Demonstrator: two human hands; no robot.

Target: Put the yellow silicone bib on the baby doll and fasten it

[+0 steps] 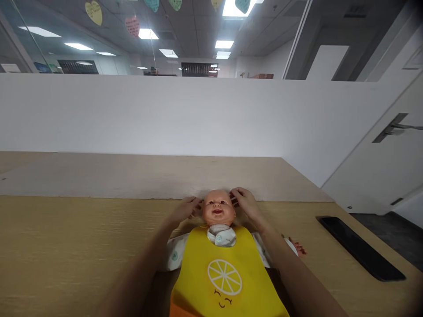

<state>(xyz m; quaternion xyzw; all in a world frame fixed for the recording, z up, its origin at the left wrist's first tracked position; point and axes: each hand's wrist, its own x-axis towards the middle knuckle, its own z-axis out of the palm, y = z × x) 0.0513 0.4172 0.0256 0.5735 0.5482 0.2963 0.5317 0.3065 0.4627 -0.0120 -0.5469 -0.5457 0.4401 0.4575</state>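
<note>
A baby doll [217, 207] lies on its back on the wooden table, its head pointing away from me. It wears a white printed garment [178, 252] and, over it, a yellow bib [198, 273] with a white citrus slice and a small smiling face. Orange shows at the bib's lower left edge. My left hand [187, 209] is beside the left of the doll's head, fingers loosely bent and apart. On the other side, my right hand [245, 201] has its bent, parted fingertips at the head; whether they press on it is unclear. The back of the doll's neck is hidden.
A black phone-like slab [361, 248] lies near the right edge of the wooden table [82, 246]. Behind the table stands a white wall [148, 116] with glass above, bearing heart-shaped notes [94, 12]. A door handle [393, 127] is at the right.
</note>
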